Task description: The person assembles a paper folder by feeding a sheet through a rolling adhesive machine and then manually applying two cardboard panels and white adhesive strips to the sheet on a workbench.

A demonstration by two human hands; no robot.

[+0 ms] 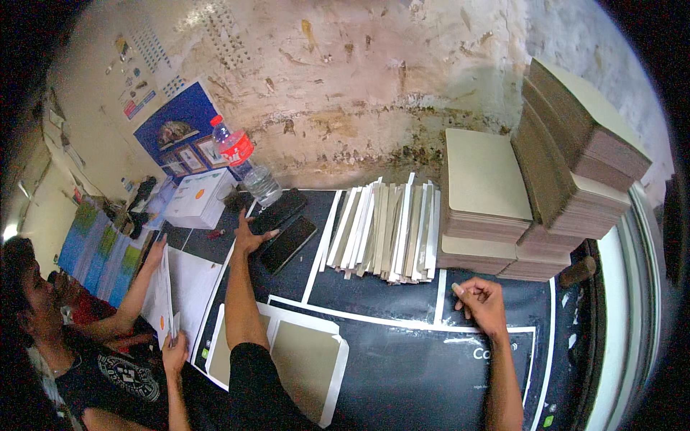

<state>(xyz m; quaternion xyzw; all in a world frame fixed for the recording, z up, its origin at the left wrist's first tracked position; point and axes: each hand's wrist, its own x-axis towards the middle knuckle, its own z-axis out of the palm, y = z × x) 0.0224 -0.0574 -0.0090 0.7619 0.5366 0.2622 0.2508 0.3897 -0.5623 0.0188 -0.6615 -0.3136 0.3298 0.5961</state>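
My left hand (248, 237) reaches toward the back of the table, fingers and thumb apart. Its thumb is at the edge of a black smartphone (290, 244). Just beyond the hand lies a flat black object (282, 208), perhaps another phone or a wallet. My right hand (483, 305) hovers at the right above the black tabletop (402, 366), its fingers curled in and nothing visible in them. Under my left forearm lies an opened cover (309, 359) of grey board with white edges. Between my hands, farther back, is a row of narrow white and grey board strips (384, 230).
Tall stacks of grey boards (485, 179) stand at the back right, against the stained wall (374, 93). A water bottle with a red cap (244, 161) and a white paper stack (198, 200) are at the back left. On the left a co-worker (108, 366) holds white sheets (167, 287).
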